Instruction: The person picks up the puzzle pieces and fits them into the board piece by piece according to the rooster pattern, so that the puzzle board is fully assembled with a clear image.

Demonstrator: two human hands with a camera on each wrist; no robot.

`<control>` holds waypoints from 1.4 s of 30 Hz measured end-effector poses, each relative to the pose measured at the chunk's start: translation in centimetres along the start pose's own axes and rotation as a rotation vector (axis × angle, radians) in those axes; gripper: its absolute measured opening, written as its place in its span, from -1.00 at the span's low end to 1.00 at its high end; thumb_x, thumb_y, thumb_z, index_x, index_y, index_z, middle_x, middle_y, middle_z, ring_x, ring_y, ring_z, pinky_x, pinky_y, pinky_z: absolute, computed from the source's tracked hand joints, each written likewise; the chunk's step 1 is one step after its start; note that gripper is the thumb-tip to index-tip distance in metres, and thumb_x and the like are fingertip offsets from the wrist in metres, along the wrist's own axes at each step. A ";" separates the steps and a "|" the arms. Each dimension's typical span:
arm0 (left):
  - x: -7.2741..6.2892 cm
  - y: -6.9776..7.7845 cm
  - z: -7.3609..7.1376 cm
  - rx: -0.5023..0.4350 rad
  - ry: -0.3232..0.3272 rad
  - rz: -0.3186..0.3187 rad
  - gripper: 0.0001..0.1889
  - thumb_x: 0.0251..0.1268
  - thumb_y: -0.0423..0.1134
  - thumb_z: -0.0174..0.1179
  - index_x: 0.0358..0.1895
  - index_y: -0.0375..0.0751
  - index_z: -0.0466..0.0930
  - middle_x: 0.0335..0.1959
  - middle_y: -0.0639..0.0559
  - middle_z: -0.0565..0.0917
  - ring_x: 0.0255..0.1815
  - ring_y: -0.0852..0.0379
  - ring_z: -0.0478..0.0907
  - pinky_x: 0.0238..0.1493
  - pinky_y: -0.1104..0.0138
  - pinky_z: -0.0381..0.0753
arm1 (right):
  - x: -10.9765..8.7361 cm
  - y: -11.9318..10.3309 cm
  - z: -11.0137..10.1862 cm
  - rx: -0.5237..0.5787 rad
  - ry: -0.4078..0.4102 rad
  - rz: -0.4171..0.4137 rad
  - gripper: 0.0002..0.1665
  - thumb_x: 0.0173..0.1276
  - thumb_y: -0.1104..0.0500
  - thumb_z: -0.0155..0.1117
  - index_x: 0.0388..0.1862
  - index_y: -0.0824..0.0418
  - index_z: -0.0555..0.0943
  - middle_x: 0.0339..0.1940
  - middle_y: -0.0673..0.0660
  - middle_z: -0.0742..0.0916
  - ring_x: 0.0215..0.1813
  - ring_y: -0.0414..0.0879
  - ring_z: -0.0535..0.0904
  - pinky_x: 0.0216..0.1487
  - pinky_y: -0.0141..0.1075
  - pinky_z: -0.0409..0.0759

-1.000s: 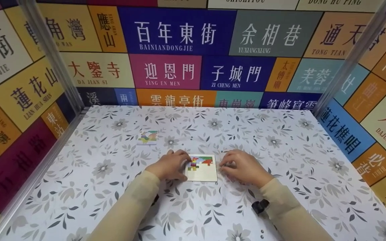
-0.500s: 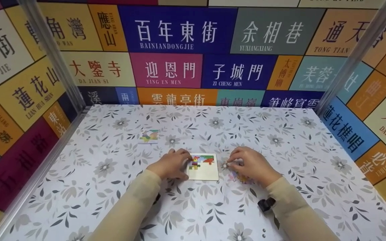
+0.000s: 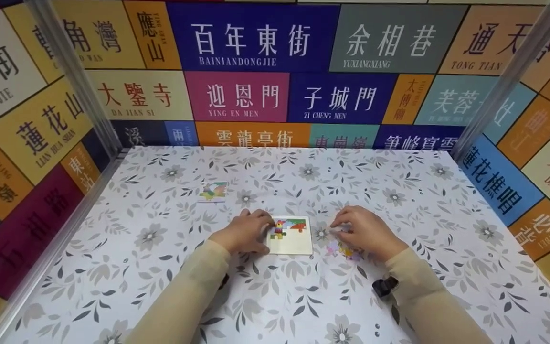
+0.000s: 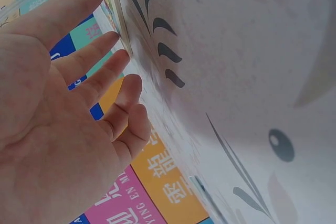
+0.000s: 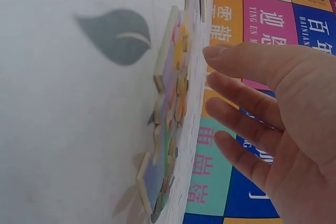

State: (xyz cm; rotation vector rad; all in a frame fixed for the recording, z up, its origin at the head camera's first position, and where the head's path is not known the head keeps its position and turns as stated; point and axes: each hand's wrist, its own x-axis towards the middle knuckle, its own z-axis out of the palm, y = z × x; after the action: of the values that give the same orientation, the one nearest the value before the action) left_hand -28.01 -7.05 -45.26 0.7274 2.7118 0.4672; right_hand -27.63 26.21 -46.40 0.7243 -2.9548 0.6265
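In the head view a pale jigsaw puzzle board (image 3: 291,246) lies flat, with joined colourful pieces along its top and left. My left hand (image 3: 244,231) holds the board's left side, thumb near the lower left corner and fingers at the upper left. In the left wrist view its fingertips meet the board's edge (image 4: 122,19). My right hand (image 3: 368,231) hovers right of the board, fingers loosely bent. Beneath it several loose puzzle pieces (image 3: 346,251) lie in a heap, partly hidden. Nothing shows between thumb and fingers of the right hand (image 5: 278,108) in the right wrist view.
A small picture card (image 3: 213,192), apparently puzzle-like, lies beyond the left hand. The table (image 3: 160,286) has a white floral cover. Walls with coloured name panels (image 3: 256,40) stand behind and at both sides, with clear corner posts (image 3: 504,81).
My right hand has moved right, away from the board's edge, uncovering the heap of loose pieces. My left hand stays at the board. The head view has shifted slightly.
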 end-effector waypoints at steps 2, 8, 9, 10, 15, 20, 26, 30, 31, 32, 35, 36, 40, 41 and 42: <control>0.0 0.0 -0.1 -0.001 -0.005 -0.003 -0.32 0.21 -0.07 0.51 0.40 -0.02 0.51 0.51 0.02 0.39 0.36 -0.13 0.33 0.39 -0.03 0.40 | 0.0 0.1 -0.2 -0.001 -0.015 0.017 -0.84 0.31 0.17 0.48 -0.13 0.07 0.84 -0.02 0.02 0.75 0.12 0.02 0.66 0.22 0.04 0.61; 0.2 0.0 -0.2 -0.001 -0.010 -0.013 -0.32 0.19 -0.06 0.51 0.40 0.01 0.51 0.51 0.04 0.39 0.35 -0.11 0.34 0.39 -0.01 0.40 | -0.1 0.7 -0.7 0.029 -0.053 0.042 -0.82 0.32 0.19 0.49 -0.11 0.11 0.84 -0.04 0.04 0.76 0.10 0.04 0.66 0.23 0.05 0.61; 0.2 -0.1 -0.2 -0.002 -0.010 -0.013 -0.32 0.19 -0.06 0.52 0.40 0.02 0.51 0.51 0.05 0.40 0.35 -0.11 0.35 0.38 -0.01 0.41 | -0.1 0.9 -0.8 0.037 -0.057 0.038 -0.82 0.31 0.20 0.49 -0.11 0.12 0.84 -0.05 0.04 0.76 0.08 0.03 0.67 0.21 0.03 0.62; 0.2 -0.1 -0.2 -0.001 -0.011 -0.013 -0.32 0.19 -0.06 0.52 0.40 0.01 0.51 0.51 0.05 0.40 0.35 -0.11 0.35 0.38 -0.01 0.41 | -0.2 1.0 -0.8 0.043 -0.060 0.030 -0.82 0.31 0.21 0.49 -0.11 0.13 0.84 -0.07 0.05 0.77 0.05 0.03 0.67 0.18 0.03 0.63; 0.2 -0.1 -0.2 -0.003 -0.011 -0.017 -0.31 0.19 -0.06 0.52 0.40 0.01 0.51 0.51 0.04 0.40 0.35 -0.11 0.34 0.39 -0.01 0.40 | -0.6 1.5 -1.1 0.040 -0.068 0.023 -0.82 0.29 0.23 0.47 -0.12 0.12 0.84 -0.13 0.03 0.78 -0.07 -0.02 0.68 0.03 -0.05 0.64; 0.1 0.0 -0.2 0.028 -0.010 -0.009 -0.32 0.21 -0.05 0.51 0.40 -0.02 0.51 0.51 0.02 0.38 0.34 -0.13 0.33 0.38 -0.02 0.41 | -1.1 1.7 -1.4 0.038 -0.084 0.052 -0.80 0.29 0.21 0.48 -0.11 0.05 0.84 -0.10 -0.03 0.78 -0.03 -0.01 0.68 0.05 -0.03 0.63; 0.1 0.1 -0.1 0.016 -0.030 -0.034 -0.30 0.22 -0.04 0.50 0.43 0.02 0.48 0.54 0.05 0.36 0.39 -0.11 0.32 0.41 0.00 0.39 | -1.5 2.0 -1.5 0.022 -0.075 0.023 -0.82 0.28 0.22 0.49 -0.14 0.04 0.85 -0.15 -0.03 0.80 -0.04 0.00 0.70 0.09 0.01 0.64; 0.2 0.2 -0.2 0.007 -0.026 -0.038 -0.30 0.21 -0.04 0.51 0.43 0.03 0.48 0.54 0.06 0.36 0.39 -0.10 0.32 0.41 0.01 0.39 | -1.5 2.2 -1.5 0.025 -0.070 0.018 -0.81 0.27 0.24 0.49 -0.14 0.05 0.84 -0.15 -0.03 0.80 -0.02 0.01 0.70 0.12 0.03 0.63; 0.2 0.2 -0.2 0.006 -0.022 -0.034 -0.30 0.21 -0.05 0.51 0.43 0.03 0.48 0.54 0.06 0.36 0.38 -0.10 0.33 0.40 0.01 0.40 | -1.6 2.3 -1.5 0.026 -0.071 0.021 -0.81 0.27 0.24 0.49 -0.14 0.04 0.85 -0.15 -0.04 0.80 -0.02 0.00 0.69 0.13 0.03 0.62; 0.1 0.2 -0.2 0.007 -0.021 -0.031 -0.30 0.21 -0.04 0.51 0.43 0.03 0.48 0.54 0.06 0.36 0.38 -0.10 0.33 0.40 0.01 0.40 | -1.6 2.3 -1.5 0.022 -0.071 0.020 -0.80 0.27 0.25 0.49 -0.14 0.04 0.84 -0.15 -0.04 0.80 -0.02 0.00 0.69 0.12 0.04 0.62; 0.2 0.2 -0.3 0.011 -0.020 -0.030 -0.30 0.21 -0.04 0.50 0.43 0.03 0.48 0.54 0.05 0.36 0.38 -0.11 0.33 0.40 0.02 0.40 | -1.6 2.4 -1.5 0.022 -0.073 0.024 -0.79 0.26 0.24 0.50 -0.13 0.04 0.84 -0.15 -0.04 0.79 -0.03 -0.02 0.69 0.12 0.03 0.62; 0.2 0.2 -0.2 0.011 -0.021 -0.033 -0.29 0.20 -0.04 0.50 0.43 0.03 0.48 0.54 0.06 0.36 0.38 -0.10 0.33 0.40 0.02 0.40 | -1.6 2.5 -1.5 0.023 -0.075 0.024 -0.78 0.26 0.25 0.51 -0.13 0.03 0.84 -0.15 -0.04 0.80 -0.03 -0.03 0.69 0.12 0.03 0.63; 0.3 0.1 0.0 0.009 -0.023 -0.045 -0.28 0.18 -0.03 0.51 0.44 0.05 0.48 0.54 0.07 0.36 0.41 -0.10 0.32 0.44 0.01 0.38 | -1.6 2.7 -1.4 0.039 -0.082 0.021 -0.79 0.26 0.25 0.51 -0.13 0.04 0.84 -0.15 -0.05 0.81 -0.07 -0.07 0.69 0.07 -0.01 0.64; 0.3 0.1 0.0 0.007 -0.025 -0.047 -0.28 0.18 -0.03 0.51 0.44 0.05 0.48 0.54 0.07 0.36 0.42 -0.10 0.32 0.44 0.00 0.37 | -1.6 2.7 -1.4 0.042 -0.082 0.027 -0.80 0.26 0.24 0.51 -0.14 0.03 0.84 -0.16 -0.05 0.81 -0.08 -0.09 0.68 0.07 -0.03 0.64; 0.3 0.1 0.0 0.005 -0.025 -0.049 -0.28 0.18 -0.03 0.51 0.44 0.06 0.48 0.55 0.07 0.36 0.43 -0.10 0.31 0.45 -0.01 0.36 | -1.6 2.7 -1.4 0.043 -0.080 0.025 -0.81 0.26 0.24 0.51 -0.15 0.03 0.85 -0.16 -0.05 0.81 -0.09 -0.10 0.68 0.06 -0.05 0.64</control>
State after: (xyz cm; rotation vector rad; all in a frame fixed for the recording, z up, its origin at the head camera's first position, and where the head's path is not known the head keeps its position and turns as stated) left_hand -28.21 -6.85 -45.31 0.6625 2.7013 0.4366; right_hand -27.50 29.69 -46.36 0.7340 -3.0364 0.6807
